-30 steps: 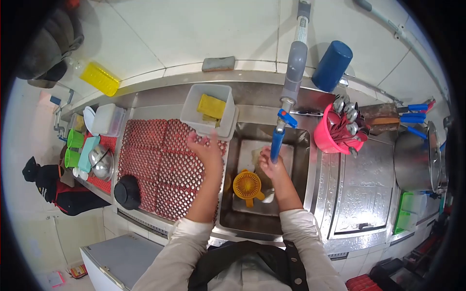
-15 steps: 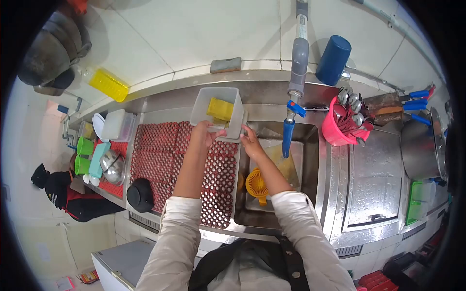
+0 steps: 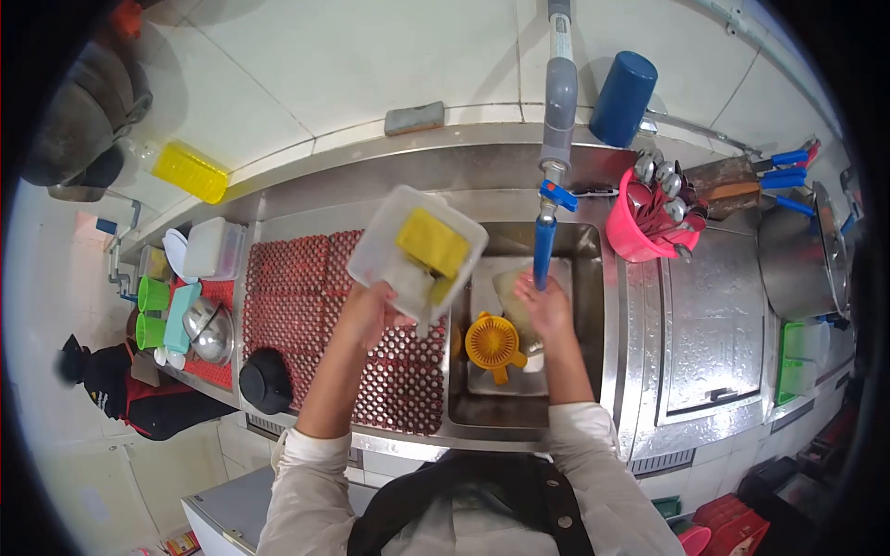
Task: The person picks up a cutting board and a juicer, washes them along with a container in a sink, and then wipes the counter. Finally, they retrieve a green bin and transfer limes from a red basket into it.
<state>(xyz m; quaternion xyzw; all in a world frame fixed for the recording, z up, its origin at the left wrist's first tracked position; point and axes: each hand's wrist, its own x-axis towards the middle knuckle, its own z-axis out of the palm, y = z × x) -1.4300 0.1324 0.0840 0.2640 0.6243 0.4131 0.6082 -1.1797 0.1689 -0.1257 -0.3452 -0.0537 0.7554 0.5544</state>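
My left hand [image 3: 373,317] grips the near edge of a clear plastic container [image 3: 371,246], which is tilted over the red mat [image 3: 306,315] and the sink's left edge. Inside the container lie a yellow sponge [image 3: 432,241] and something pale that I cannot make out. My right hand [image 3: 545,306] is over the sink [image 3: 519,408], just below the blue tap nozzle [image 3: 545,246], with its fingers apart and nothing visible in them. A yellow juicer part [image 3: 491,345] sits in the sink beside a pale flat item [image 3: 515,301], partly behind my right hand.
A pink basket of utensils [image 3: 630,232] stands right of the sink, with knives and a large pot [image 3: 797,264] beyond. A black bowl [image 3: 266,380] and a steel bowl [image 3: 209,332] are at the left. A person in black [image 3: 158,394] stands far left.
My right hand has let go of the container and moved right, under the tap. The container has turned and tilted in my left hand. The whole view has shifted slightly.
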